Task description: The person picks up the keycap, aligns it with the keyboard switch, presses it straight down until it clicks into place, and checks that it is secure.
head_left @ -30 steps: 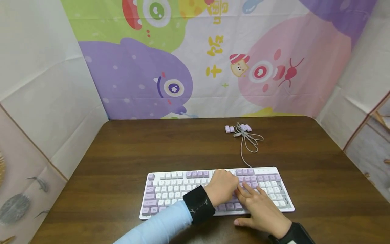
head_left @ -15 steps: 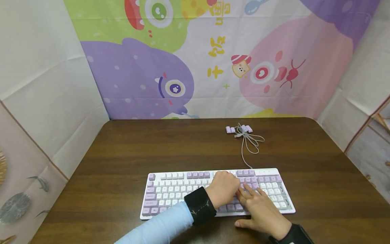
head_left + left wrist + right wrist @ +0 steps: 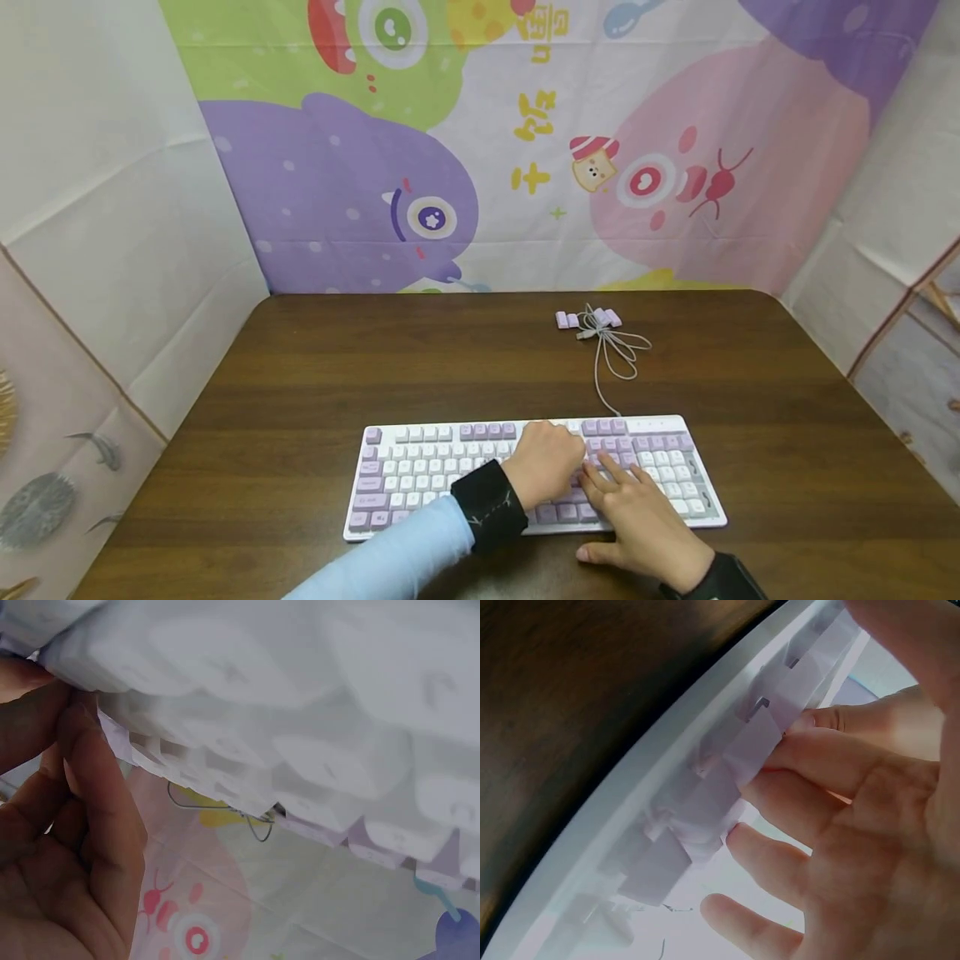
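Keyboard point(image 3: 442, 466), one; two hands point(image 3: 542, 467) point(image 3: 637, 512) on it

I face a dark wood-grain table point(image 3: 420, 358); cartoon-printed cloth point(image 3: 517, 233) hangs behind its far edge. Pale, creased sheets point(image 3: 127, 217) flank it left and right.

There are two hands: one left hand point(image 3: 545, 463) and one right hand point(image 3: 641, 515). Each wrist has one black band point(image 3: 491, 505), so two bands in total, and one blue sleeve point(image 3: 390, 557) is seen. Under the hands is one keyboard point(image 3: 423, 465), on one desk point(image 3: 337, 367). Beyond the hands are one cable point(image 3: 626, 354) and four small purple pieces point(image 3: 562, 320).
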`<state>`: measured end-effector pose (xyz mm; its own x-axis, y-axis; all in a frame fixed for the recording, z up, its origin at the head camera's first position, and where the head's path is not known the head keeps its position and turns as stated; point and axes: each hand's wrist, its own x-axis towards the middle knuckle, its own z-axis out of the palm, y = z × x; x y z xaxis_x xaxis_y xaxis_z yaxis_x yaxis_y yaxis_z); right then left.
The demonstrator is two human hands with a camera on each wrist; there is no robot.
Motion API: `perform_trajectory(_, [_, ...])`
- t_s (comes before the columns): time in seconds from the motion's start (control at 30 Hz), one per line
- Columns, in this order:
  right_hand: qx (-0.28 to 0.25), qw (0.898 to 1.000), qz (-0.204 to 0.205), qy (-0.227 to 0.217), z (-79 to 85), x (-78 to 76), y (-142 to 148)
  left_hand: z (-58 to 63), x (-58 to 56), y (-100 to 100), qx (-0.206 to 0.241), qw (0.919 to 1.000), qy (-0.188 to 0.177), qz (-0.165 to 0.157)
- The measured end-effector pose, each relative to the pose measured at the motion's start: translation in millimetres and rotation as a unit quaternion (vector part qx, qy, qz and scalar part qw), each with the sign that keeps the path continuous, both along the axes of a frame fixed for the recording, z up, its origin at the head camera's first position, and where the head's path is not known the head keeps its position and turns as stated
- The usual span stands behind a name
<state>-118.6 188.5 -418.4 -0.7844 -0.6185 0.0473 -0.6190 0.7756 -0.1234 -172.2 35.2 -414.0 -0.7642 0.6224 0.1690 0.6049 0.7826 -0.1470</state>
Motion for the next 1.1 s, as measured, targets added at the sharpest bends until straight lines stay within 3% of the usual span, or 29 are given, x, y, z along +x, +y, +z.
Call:
perform_trajectory(0.33, [-0.007, 1.0, 0.003, 0.019, -7.1, 2.9, 3.9, -3.6, 1.9, 1.3, 0.001, 0.9998, 0.017, -0.007])
perform_trajectory(0.53, [-0.058, 0.994, 0.012, 0.09, -15.4, 3.9, 16.6, -6.1, 2.3, 4.1, -0.01, 0.9998, 0.018, -0.006])
perform_trajectory(0.6, [-0.075, 0.99, -0.009, 0.117, -15.9, 2.8, 25.8, -6.7, 2.3, 4.4, -0.009, 0.9997, 0.024, -0.005])
perform_trajectory(0.7, [-0.071, 0.988, -0.082, 0.113, -13.3, 1.1, 43.2, -7.8, 2.2, 4.2, -0.005, 0.9993, 0.038, -0.003])
perform_trajectory(0.8, [-0.03, 0.984, -0.166, 0.048, -12.4, -0.5, 63.0, -9.0, 2.3, 3.3, -0.002, 0.9989, 0.046, -0.003])
perform_trajectory(0.87, [-0.002, 0.98, -0.2, -0.004, -13.5, -2.1, 74.5, -9.2, 2.4, 2.8, -0.002, 0.999, 0.044, -0.003])
perform_trajectory(0.97, [0.007, 0.978, -0.207, -0.023, -18.9, -3.1, 86.2, -8.6, 2.5, 2.1, 0.0, 0.9992, 0.039, -0.005])
perform_trajectory(1.1, [-0.007, 0.981, -0.192, 0.019, -20.8, -4.2, 89.2, -7.0, 2.5, 0.9, 0.004, 0.9993, 0.037, -0.006])
